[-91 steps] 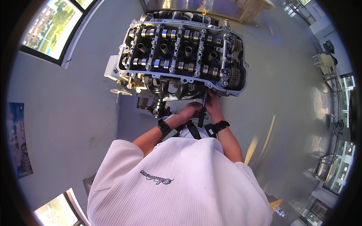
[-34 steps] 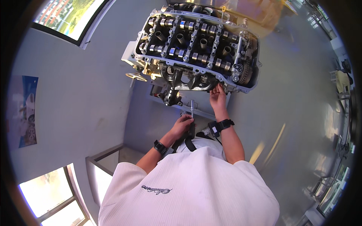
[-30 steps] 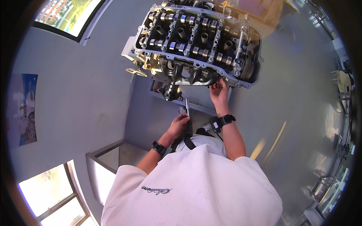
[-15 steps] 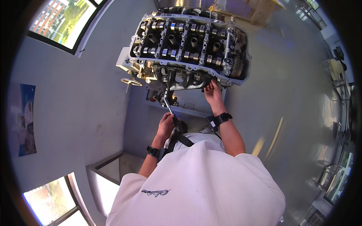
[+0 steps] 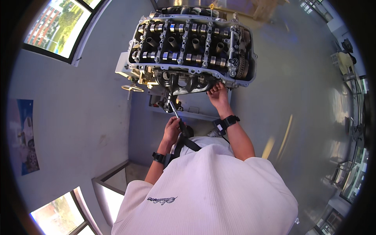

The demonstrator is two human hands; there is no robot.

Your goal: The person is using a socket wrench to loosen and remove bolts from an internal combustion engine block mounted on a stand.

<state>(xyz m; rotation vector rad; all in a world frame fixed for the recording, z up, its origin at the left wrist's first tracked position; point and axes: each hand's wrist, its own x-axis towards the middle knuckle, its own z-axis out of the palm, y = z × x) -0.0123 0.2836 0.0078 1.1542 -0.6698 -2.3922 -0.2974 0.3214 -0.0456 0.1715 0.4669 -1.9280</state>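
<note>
An engine's cylinder head (image 5: 184,43) with its cover off stands ahead of me, showing camshafts and a timing chain at the right end. Below its near edge sits a dark exhaust manifold (image 5: 191,85). My left hand (image 5: 171,130) is closed round a ratchet wrench (image 5: 174,108), whose silver shaft slants up to the underside of the manifold's left part. The socket end is partly lost among dark parts. My right hand (image 5: 218,97) reaches up under the manifold's right end with its fingers curled; what they grip, if anything, is hidden.
A gold-coloured handwheel (image 5: 132,88) juts from the engine stand at the left. A grey tray (image 5: 196,111) lies beneath the engine. The wall with windows (image 5: 58,27) is on my left, and shelving (image 5: 348,168) stands far right.
The whole view has shifted slightly, so the engine appears a little further left. My right hand's fingers look more curled under the manifold. The left hand still holds the wrench at nearly the same place.
</note>
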